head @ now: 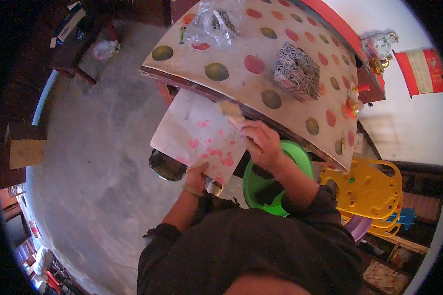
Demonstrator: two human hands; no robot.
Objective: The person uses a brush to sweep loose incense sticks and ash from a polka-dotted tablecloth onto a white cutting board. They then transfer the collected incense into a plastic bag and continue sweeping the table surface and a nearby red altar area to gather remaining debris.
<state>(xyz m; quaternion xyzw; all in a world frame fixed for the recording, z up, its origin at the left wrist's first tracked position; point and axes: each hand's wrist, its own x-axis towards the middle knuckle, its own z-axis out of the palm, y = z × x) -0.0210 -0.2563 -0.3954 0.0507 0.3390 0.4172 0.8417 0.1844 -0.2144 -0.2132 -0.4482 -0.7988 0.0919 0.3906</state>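
Note:
My left hand (196,176) grips the near edge of a pale sheet or board (203,127) with pink spots, which lies low beside the table's edge. In my right hand (260,139) is a blurred tan brush-like tool (232,111), held over the right side of the sheet. What lies under the sheet is mostly hidden; a dark round object (166,166) shows below its left corner. A green plastic basin (302,158) stands below my right forearm, with dark contents.
A table with a fruit-print cover (236,79) bears a patterned box (297,72) and a clear plastic bag (216,27). Yellow plastic chairs (373,188) stand at the right. A dark bench (68,55) and a cardboard box (27,153) are at the left.

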